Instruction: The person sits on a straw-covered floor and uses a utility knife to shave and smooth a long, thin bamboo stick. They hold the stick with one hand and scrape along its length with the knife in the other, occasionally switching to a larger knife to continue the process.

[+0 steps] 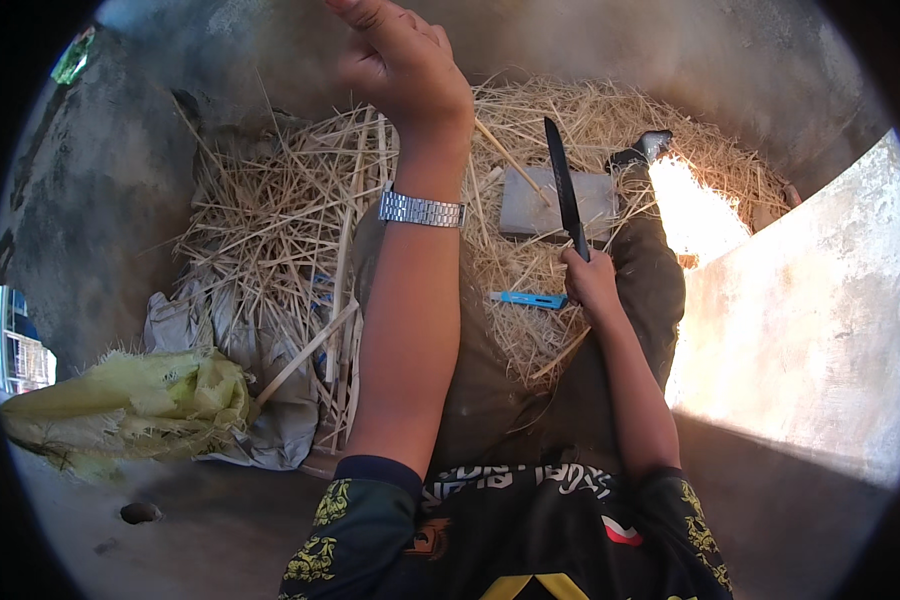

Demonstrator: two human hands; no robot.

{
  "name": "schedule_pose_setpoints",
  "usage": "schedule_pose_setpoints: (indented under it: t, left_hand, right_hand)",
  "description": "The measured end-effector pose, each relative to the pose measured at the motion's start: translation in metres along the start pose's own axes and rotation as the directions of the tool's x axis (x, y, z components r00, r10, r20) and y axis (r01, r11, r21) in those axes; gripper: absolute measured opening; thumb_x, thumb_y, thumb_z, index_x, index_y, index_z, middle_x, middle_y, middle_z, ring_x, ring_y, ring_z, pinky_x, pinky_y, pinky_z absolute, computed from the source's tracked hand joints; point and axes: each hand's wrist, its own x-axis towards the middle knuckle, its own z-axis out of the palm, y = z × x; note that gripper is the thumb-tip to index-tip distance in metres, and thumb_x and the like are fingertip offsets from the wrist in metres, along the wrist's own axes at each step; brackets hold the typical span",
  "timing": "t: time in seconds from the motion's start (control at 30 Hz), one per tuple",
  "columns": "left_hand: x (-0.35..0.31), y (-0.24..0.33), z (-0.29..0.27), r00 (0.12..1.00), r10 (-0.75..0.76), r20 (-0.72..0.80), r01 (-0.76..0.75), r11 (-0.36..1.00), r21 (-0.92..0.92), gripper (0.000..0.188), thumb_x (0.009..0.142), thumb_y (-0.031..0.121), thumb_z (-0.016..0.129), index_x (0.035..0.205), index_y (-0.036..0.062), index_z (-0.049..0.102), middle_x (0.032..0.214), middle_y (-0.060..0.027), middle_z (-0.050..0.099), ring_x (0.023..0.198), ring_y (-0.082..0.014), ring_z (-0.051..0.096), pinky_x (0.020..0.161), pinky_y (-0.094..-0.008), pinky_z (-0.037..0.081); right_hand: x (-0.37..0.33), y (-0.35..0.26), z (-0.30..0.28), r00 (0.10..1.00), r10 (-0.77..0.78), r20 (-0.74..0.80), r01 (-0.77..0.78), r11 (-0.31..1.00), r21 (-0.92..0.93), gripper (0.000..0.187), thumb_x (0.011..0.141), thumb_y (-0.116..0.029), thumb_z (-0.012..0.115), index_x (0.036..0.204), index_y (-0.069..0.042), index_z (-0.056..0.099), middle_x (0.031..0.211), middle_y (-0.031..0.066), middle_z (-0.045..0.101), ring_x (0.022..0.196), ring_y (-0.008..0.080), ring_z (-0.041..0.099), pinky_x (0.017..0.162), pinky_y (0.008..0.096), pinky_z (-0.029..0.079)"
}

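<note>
My right hand [592, 285] is closed around the handle of a knife [564, 180] with a long dark blade, which points away from me. Beyond that hand lies a grey rectangular block [530, 203], partly behind the blade. A thin pale stick [510, 160] slants over the block and passes out of sight behind my left wrist. My left hand [405, 65] is raised at the top edge, fingers curled; whether it grips the stick is hidden. A blue box cutter [530, 299] lies on straw just left of my right hand.
Loose straw [280, 205] and cut stalks cover the ground between my legs and along the concrete wall [620, 40]. A frayed yellow woven sack [140, 400] and a grey sheet [285, 430] lie at left. My right foot [654, 145] rests near a sunlit wall [810, 310].
</note>
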Motion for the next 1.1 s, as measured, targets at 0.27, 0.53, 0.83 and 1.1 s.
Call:
schedule_pose_setpoints:
  t: [0.27, 0.53, 0.83, 1.1]
  left_hand:
    - [-0.004, -0.004, 0.003, 0.994, -0.090, -0.068, 0.081, 0.989, -0.122, 0.059, 0.105, 0.060, 0.047, 0.065, 0.0186, 0.031, 0.056, 0.0077, 0.026, 0.042, -0.0045, 0.025, 0.038, -0.0240, 0.021]
    - [0.000, -0.006, -0.006, 0.994, -0.098, 0.045, 0.102, 0.990, -0.096, 0.069, 0.096, 0.078, 0.037, 0.066, 0.0178, 0.022, 0.053, 0.0058, 0.020, 0.042, -0.0070, 0.022, 0.039, -0.0255, 0.021]
    - [-0.008, -0.006, 0.008, 0.986, -0.161, -0.050, 0.150, 0.973, -0.174, 0.062, 0.101, 0.067, 0.043, 0.065, 0.0188, 0.027, 0.055, 0.0071, 0.024, 0.043, -0.0053, 0.024, 0.040, -0.0242, 0.020]
    - [-0.022, -0.012, 0.020, 0.988, -0.118, 0.097, 0.135, 0.971, -0.195, 0.056, 0.107, 0.058, 0.044, 0.069, 0.0177, 0.033, 0.059, 0.0071, 0.029, 0.048, -0.0043, 0.029, 0.043, -0.0237, 0.022]
  right_hand:
    - [-0.047, -0.099, 0.031, 0.759, -0.598, -0.256, 0.649, 0.668, 0.365, 0.028, 0.104, -0.015, 0.059, 0.079, -0.008, 0.049, 0.063, -0.0001, 0.050, 0.052, 0.0067, 0.044, 0.048, 0.0247, 0.037]
    - [0.039, 0.064, 0.004, 0.980, -0.030, -0.197, -0.062, 0.893, -0.446, 0.020, 0.093, -0.018, 0.061, 0.080, -0.003, 0.058, 0.061, 0.0030, 0.051, 0.048, 0.0158, 0.049, 0.045, 0.0329, 0.037]
    - [0.013, 0.002, -0.038, 0.831, 0.362, 0.422, -0.538, 0.714, 0.448, 0.032, 0.091, -0.017, 0.067, 0.073, -0.016, 0.040, 0.052, -0.0062, 0.036, 0.038, 0.0055, 0.031, 0.033, 0.0235, 0.023]
    - [-0.034, -0.051, -0.012, 0.973, -0.134, -0.189, 0.140, 0.990, 0.022, 0.026, 0.093, -0.021, 0.068, 0.077, -0.010, 0.052, 0.055, -0.0026, 0.044, 0.044, 0.0058, 0.041, 0.041, 0.0241, 0.029]
